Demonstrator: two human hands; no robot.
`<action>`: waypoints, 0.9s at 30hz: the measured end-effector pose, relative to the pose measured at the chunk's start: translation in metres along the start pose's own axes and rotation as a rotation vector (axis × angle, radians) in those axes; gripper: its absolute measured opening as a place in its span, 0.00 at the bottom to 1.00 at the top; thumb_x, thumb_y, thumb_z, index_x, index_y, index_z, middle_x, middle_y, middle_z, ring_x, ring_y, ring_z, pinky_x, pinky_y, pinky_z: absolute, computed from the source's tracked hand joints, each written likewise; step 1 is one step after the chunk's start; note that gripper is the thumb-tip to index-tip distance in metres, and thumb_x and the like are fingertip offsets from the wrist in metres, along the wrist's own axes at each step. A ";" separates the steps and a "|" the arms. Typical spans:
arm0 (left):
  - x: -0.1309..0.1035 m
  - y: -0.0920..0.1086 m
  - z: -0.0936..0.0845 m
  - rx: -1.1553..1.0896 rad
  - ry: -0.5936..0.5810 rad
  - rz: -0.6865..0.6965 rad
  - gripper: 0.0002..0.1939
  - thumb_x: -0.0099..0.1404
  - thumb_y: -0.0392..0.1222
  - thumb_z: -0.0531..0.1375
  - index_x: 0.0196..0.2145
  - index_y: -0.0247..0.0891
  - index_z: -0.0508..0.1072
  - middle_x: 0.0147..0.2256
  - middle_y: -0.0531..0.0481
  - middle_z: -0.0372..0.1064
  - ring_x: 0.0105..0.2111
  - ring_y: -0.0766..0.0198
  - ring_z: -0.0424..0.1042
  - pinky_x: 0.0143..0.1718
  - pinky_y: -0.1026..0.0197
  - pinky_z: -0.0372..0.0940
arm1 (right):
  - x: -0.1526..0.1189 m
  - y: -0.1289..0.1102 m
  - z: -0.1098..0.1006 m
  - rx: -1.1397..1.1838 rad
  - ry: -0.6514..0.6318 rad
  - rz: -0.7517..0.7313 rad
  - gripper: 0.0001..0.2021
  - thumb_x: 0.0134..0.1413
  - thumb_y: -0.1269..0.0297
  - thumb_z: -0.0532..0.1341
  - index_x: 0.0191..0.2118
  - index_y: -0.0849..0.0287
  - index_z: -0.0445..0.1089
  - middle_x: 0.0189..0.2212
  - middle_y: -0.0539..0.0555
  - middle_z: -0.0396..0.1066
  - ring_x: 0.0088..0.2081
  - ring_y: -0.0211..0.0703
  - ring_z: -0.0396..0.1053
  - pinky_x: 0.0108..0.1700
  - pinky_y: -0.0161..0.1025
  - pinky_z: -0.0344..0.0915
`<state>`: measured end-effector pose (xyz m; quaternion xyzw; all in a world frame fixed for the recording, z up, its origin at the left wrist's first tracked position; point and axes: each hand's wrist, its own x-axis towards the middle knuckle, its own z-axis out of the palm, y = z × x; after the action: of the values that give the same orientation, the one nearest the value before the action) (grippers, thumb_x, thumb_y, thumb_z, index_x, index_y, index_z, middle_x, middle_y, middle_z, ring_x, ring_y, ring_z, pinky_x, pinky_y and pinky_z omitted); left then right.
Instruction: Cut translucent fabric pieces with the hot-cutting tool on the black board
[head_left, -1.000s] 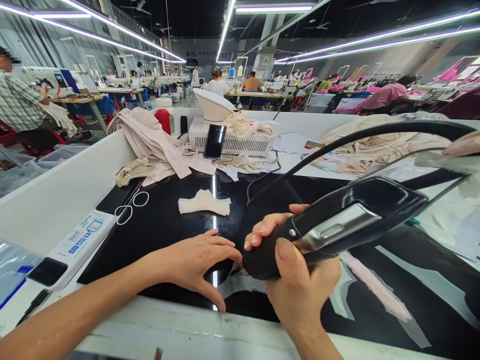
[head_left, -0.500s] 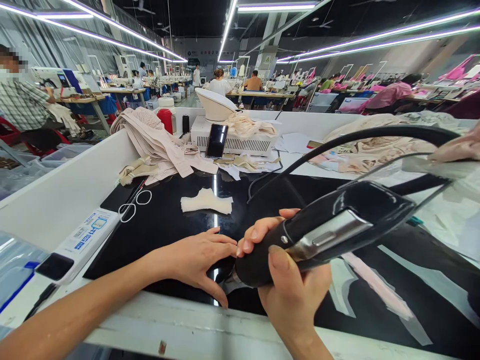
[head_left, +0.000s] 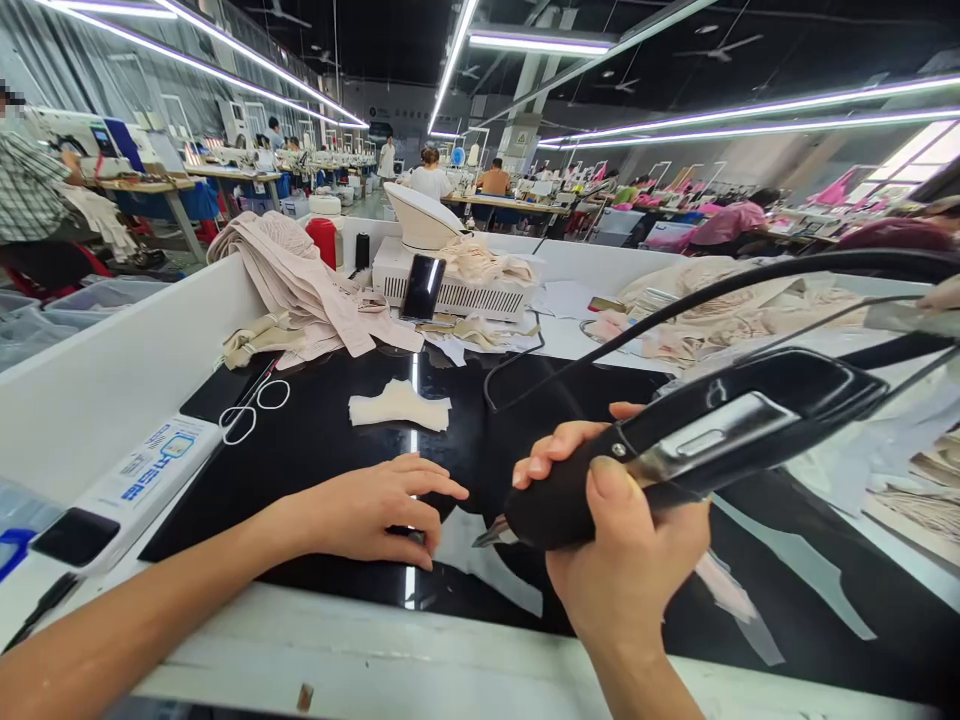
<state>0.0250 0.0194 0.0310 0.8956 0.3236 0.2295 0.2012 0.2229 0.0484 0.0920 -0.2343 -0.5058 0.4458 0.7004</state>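
My right hand (head_left: 622, 540) is wrapped around a black corded handheld tool (head_left: 697, 440) with a silver lever along its side. The thumb presses near that lever, and the pointed metal tip (head_left: 493, 535) faces left. Under the tip, on the black mat (head_left: 300, 450), lies a thin translucent fabric piece (head_left: 487, 575). My left hand (head_left: 375, 510) hovers or rests at the left of this piece with its fingers bent and apart, holding nothing. Beyond it sits a small stack of cream fabric pieces (head_left: 400, 408). More cut pieces, one whitish (head_left: 795, 560) and one pink (head_left: 724, 585), lie right of the right hand.
Scissors with white handles (head_left: 255, 410) and a white box (head_left: 154, 465) lie at the left. Behind the mat are a heap of pale fabric strips (head_left: 300, 280), a phone (head_left: 422, 288) and a white vented unit (head_left: 476, 290). The tool's thick cable (head_left: 712, 295) arches rightward.
My right hand has shifted right with the tool, so its tip and the translucent piece now show. My left hand has drawn slightly left, away from the tip. The view has turned a little.
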 end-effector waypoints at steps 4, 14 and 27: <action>-0.005 -0.004 -0.011 0.072 -0.032 -0.032 0.03 0.68 0.40 0.66 0.35 0.41 0.78 0.62 0.47 0.67 0.65 0.50 0.60 0.68 0.45 0.52 | 0.005 -0.001 -0.004 -0.017 0.029 -0.003 0.17 0.49 0.63 0.71 0.45 0.51 0.69 0.27 0.45 0.72 0.22 0.39 0.70 0.23 0.38 0.72; -0.006 -0.001 -0.020 0.368 0.167 -0.221 0.08 0.73 0.32 0.57 0.44 0.35 0.76 0.46 0.44 0.74 0.47 0.56 0.73 0.52 0.53 0.69 | 0.001 0.006 -0.005 -0.038 -0.022 -0.016 0.17 0.53 0.60 0.70 0.47 0.50 0.68 0.28 0.45 0.72 0.25 0.39 0.70 0.25 0.39 0.71; 0.004 0.034 0.022 0.129 0.080 -0.365 0.36 0.55 0.54 0.74 0.57 0.36 0.72 0.56 0.41 0.68 0.56 0.48 0.68 0.60 0.46 0.64 | -0.008 0.020 0.003 -0.036 -0.066 -0.024 0.18 0.57 0.59 0.69 0.49 0.50 0.65 0.30 0.46 0.72 0.27 0.39 0.70 0.29 0.41 0.71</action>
<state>0.0562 -0.0072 0.0315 0.8233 0.5025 0.2031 0.1685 0.2117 0.0505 0.0736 -0.2260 -0.5395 0.4357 0.6841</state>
